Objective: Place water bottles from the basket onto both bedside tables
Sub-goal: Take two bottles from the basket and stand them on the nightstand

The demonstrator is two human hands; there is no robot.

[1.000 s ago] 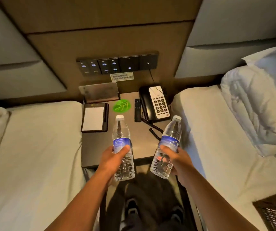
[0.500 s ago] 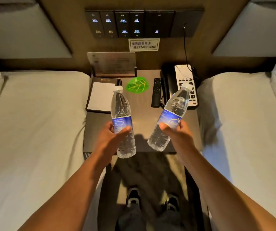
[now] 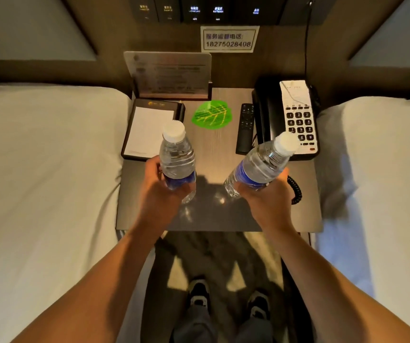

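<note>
My left hand (image 3: 160,191) grips a clear water bottle (image 3: 177,157) with a white cap and blue label, held nearly upright over the left part of the bedside table (image 3: 223,219). My right hand (image 3: 269,196) grips a second water bottle (image 3: 261,167), tilted with its cap pointing up and right toward the phone. Both bottle bases hover close over the dark table top; I cannot tell whether they touch it. The basket is out of view.
On the table stand a notepad holder (image 3: 149,131), a sign card (image 3: 169,73), a green leaf-shaped card (image 3: 211,115), a black remote (image 3: 245,128) and a black phone (image 3: 288,115) with a coiled cord (image 3: 295,191). White beds flank the table. My shoes show below.
I have stepped closer and both hands have carried the bottles forward, from the table's front edge to over its top. The right bottle tilts more.
</note>
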